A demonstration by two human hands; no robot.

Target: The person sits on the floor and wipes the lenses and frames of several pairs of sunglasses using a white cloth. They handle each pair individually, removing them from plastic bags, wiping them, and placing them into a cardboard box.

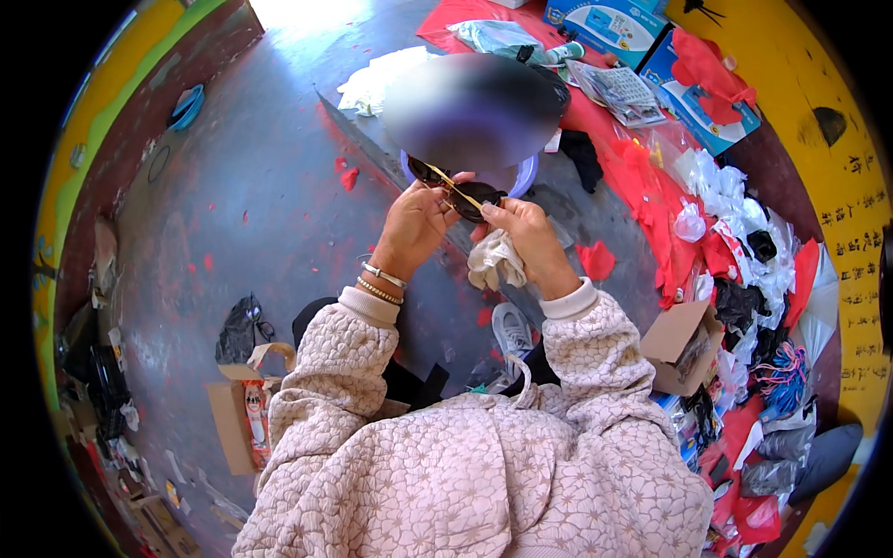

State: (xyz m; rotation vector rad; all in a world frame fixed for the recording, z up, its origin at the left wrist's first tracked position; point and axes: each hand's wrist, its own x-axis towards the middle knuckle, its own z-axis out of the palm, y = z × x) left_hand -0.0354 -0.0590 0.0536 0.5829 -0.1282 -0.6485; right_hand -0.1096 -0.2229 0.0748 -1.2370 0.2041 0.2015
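A pair of dark-lensed sunglasses (477, 198) with a thin gold-coloured bar across it is stretched between my hands. My left hand (411, 226) pinches it from the left side, a metal bangle and a beaded bracelet at the wrist. On the other side my right hand (532, 239) grips the sunglasses' right end with thumb and fingers. An off-white cloth (497, 260) hangs from under that same hand, bunched against its fingers. Just beyond the sunglasses is the rim of a purple basin (527, 177), mostly hidden by a blurred patch.
Red sheeting (625, 200) runs along the right with plastic bags (744, 223) heaped on it. A cardboard box (682, 346) stands right of me, an opened one (233, 423) at left near a black bag (244, 327). Blue-and-white cartons (609, 28) sit far right. A shoe (512, 329) shows below my hands.
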